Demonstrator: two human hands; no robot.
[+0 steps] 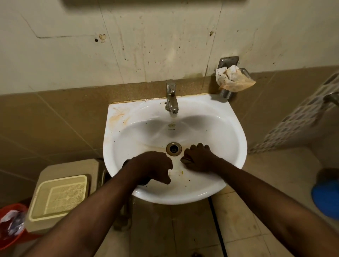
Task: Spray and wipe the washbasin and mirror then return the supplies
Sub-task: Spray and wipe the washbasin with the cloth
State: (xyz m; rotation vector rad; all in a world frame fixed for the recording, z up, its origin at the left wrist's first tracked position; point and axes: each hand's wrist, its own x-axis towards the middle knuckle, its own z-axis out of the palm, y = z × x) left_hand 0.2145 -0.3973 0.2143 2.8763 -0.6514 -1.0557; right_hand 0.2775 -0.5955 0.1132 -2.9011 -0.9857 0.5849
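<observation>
Both my forearms reach into the washbasin (233, 132).
Left hand (154, 165) hangs loosely curled, holding nothing; right hand (199, 157) grips something small and dark beside the drain (173, 148).

We could not tell what the right hand (197, 157) held, its fingers curled over something dark. The left hand (154, 167) hid its own fingers. The mirror (154, 1) and blue container (325, 199) were cut off by the edges.
</observation>
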